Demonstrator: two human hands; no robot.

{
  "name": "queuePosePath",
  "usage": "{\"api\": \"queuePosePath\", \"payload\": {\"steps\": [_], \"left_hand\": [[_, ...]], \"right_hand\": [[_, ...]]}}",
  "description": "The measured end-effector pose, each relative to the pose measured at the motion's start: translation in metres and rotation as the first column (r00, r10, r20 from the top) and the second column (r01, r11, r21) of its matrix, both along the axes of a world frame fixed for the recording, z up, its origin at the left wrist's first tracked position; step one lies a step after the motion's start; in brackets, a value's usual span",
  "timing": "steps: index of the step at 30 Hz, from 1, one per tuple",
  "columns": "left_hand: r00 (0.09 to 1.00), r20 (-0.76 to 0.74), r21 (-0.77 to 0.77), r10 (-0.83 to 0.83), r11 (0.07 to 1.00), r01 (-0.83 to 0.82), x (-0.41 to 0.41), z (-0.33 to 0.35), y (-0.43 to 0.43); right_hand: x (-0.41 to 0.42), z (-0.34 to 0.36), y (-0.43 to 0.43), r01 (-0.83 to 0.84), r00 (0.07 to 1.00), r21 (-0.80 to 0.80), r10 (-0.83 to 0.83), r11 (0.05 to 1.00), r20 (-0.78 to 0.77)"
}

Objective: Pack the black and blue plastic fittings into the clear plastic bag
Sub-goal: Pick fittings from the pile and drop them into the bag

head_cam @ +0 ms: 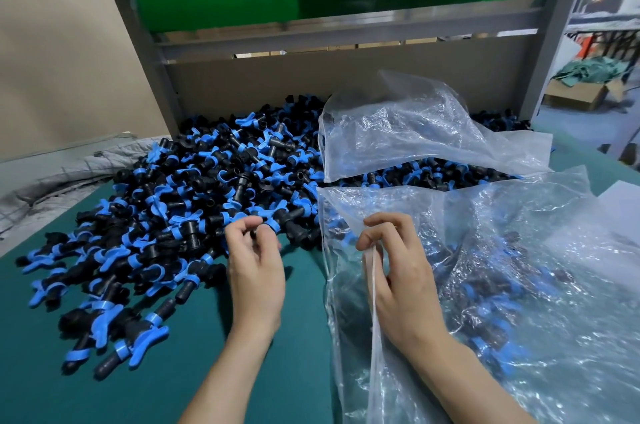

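A big heap of black and blue plastic fittings [194,188] covers the left and middle of the green table. My left hand [254,267] rests at the heap's near edge, its fingertips pinched on one black and blue fitting [256,233]. To the right lies a clear plastic bag [502,285] with several fittings showing dimly through it. My right hand [398,271] grips the bag's left edge at its mouth, fingers curled on the film.
A second clear bag [415,132] lies crumpled on the heap behind. A grey metal frame [311,39] with a cardboard panel backs the table. Grey padded cloth [69,174] lies at the left. A cardboard box [581,94] stands on the floor at far right.
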State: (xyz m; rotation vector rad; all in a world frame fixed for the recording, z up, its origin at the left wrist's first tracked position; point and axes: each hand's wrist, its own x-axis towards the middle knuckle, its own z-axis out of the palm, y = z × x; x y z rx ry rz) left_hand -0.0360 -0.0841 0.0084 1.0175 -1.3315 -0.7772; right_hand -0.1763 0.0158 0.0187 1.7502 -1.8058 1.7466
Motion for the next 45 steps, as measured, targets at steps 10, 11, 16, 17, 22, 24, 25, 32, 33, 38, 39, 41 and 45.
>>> {"api": "queuePosePath", "payload": {"steps": [10, 11, 16, 17, 22, 24, 25, 32, 33, 38, 39, 41, 45], "left_hand": [[0.831, -0.515, 0.253, -0.212, 0.888, 0.383, -0.002, 0.009, 0.001], [0.783, -0.590, 0.278, -0.198, 0.861, 0.427, -0.002, 0.009, 0.000], [0.450, -0.892, 0.336, -0.046, 0.600, 0.726, 0.000, 0.008, -0.005], [0.393, -0.920, 0.318, -0.014, 0.560, 0.765, 0.001, 0.007, -0.006], [0.299, -0.954, 0.274, 0.034, 0.511, 0.815, 0.002, 0.006, -0.008], [0.338, -0.941, 0.296, 0.018, 0.527, 0.797, 0.002, 0.005, -0.009], [0.366, -0.930, 0.311, 0.004, 0.538, 0.784, 0.001, 0.005, -0.009], [0.505, -0.860, 0.374, -0.072, 0.585, 0.720, 0.000, 0.006, -0.003], [0.513, -0.855, 0.379, -0.074, 0.587, 0.716, 0.000, 0.006, -0.002], [0.534, -0.840, 0.385, -0.096, 0.588, 0.711, 0.001, 0.005, -0.003], [0.534, -0.839, 0.382, -0.105, 0.585, 0.715, 0.001, 0.004, -0.004], [0.524, -0.844, 0.370, -0.118, 0.579, 0.727, 0.001, 0.002, -0.005], [0.511, -0.852, 0.362, -0.115, 0.576, 0.733, -0.002, 0.000, -0.009]], "right_hand": [[0.000, -0.001, 0.000, 0.006, 1.000, -0.003, -0.006, 1.000, 0.000], [0.000, -0.001, 0.000, 0.006, 1.000, 0.004, -0.006, 1.000, -0.002], [0.000, -0.001, 0.000, 0.008, 1.000, 0.009, -0.008, 1.000, -0.012], [0.000, -0.001, 0.000, 0.010, 1.000, 0.010, -0.010, 1.000, -0.014], [0.000, -0.001, 0.000, 0.014, 1.000, 0.016, -0.013, 1.000, -0.012], [0.001, -0.002, 0.000, 0.012, 1.000, 0.021, -0.012, 1.000, -0.012], [0.001, -0.002, 0.000, 0.011, 1.000, 0.020, -0.011, 1.000, -0.013], [0.001, -0.002, 0.000, 0.016, 1.000, 0.016, -0.016, 1.000, 0.000], [0.001, -0.002, 0.001, 0.016, 1.000, 0.012, -0.016, 1.000, 0.001], [-0.001, -0.002, 0.000, 0.018, 1.000, 0.017, -0.018, 1.000, 0.015], [-0.001, -0.003, 0.000, 0.018, 1.000, 0.018, -0.018, 1.000, 0.015], [-0.001, -0.002, 0.000, 0.018, 1.000, 0.018, -0.018, 1.000, 0.011], [0.001, -0.001, -0.002, 0.013, 1.000, 0.031, -0.013, 0.999, -0.011]]}}
